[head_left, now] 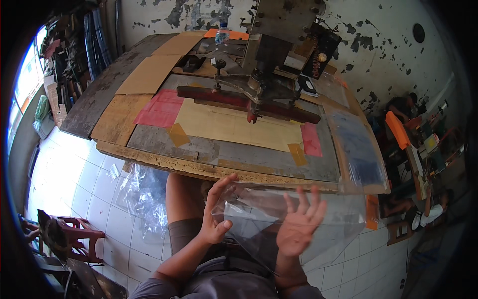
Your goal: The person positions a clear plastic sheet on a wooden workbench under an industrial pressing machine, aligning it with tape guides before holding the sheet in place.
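Observation:
A clear plastic sheet (251,212) hangs loosely in front of my body, just below the worktable's front edge. My left hand (215,214) is at the sheet's left end, fingers stretched upward and thumb apart. Whether it touches the plastic is hard to tell. My right hand (301,224) is raised at the middle of the sheet, palm showing and fingers spread. The transparent film overlaps that hand, and I cannot tell which parts lie before or behind it. Neither hand is closed around anything.
On the worktable (169,169), a press with a dark red bar (214,96) stands over a pale yellow sheet (226,124) flanked by pink pieces. Blue-tinted plastic sheets (361,149) lie at right. Crumpled clear plastic (144,199) and a red stool (82,236) are at left. People sit far right.

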The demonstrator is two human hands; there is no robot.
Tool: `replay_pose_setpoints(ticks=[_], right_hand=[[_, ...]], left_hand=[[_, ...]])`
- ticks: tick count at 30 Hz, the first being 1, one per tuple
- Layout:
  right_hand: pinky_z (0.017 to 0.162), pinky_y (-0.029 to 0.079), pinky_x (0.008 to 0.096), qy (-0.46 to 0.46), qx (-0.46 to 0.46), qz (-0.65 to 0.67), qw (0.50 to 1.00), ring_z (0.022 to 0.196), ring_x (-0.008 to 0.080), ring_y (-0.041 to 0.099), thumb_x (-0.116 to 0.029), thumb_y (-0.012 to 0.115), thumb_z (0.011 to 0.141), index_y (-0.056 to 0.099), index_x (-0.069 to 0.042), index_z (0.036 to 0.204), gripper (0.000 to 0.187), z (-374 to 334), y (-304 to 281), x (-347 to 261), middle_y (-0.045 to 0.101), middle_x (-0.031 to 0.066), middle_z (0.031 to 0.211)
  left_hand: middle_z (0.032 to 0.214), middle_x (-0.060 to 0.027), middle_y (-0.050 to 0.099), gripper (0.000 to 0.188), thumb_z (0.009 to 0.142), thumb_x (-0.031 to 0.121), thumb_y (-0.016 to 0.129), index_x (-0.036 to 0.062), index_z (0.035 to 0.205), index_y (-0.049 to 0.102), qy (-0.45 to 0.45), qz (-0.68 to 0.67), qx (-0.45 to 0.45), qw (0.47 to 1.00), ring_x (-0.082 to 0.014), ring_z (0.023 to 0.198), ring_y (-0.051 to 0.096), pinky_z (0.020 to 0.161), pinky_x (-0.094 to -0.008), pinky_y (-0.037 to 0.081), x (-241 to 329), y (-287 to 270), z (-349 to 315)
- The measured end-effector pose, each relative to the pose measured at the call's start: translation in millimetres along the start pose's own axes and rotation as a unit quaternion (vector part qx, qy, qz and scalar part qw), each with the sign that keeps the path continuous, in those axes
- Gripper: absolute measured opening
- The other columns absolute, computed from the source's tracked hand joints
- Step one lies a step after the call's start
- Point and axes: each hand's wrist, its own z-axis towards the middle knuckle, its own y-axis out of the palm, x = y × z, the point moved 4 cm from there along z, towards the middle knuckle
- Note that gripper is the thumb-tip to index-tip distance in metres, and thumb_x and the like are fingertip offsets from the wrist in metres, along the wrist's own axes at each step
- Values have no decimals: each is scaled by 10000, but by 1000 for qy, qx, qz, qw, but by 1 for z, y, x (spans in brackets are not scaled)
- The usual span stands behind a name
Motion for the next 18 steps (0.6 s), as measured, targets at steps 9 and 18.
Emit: replay_pose_setpoints(ticks=[9,18], right_hand=[[1175,331,554,-12,-265,-222,938,1477,490,367,-264,576,1054,552,-139,1494,458,-20,47,18,351,294,1603],[1213,255,572,5,-264,-170,949,1524,436,297,-268,607,1043,279,-209,1651,693,-25,39,30,241,227,1681]], left_hand=[[1632,-250,289,878,879,483,718,26,1537,359,36,65,-80,994,-372,1533,279,1221,-513,238,41,34,24],[1653,-224,280,695,883,324,700,50,1475,461,31,99,-125,987,-382,1536,272,1228,-504,211,40,40,29]])
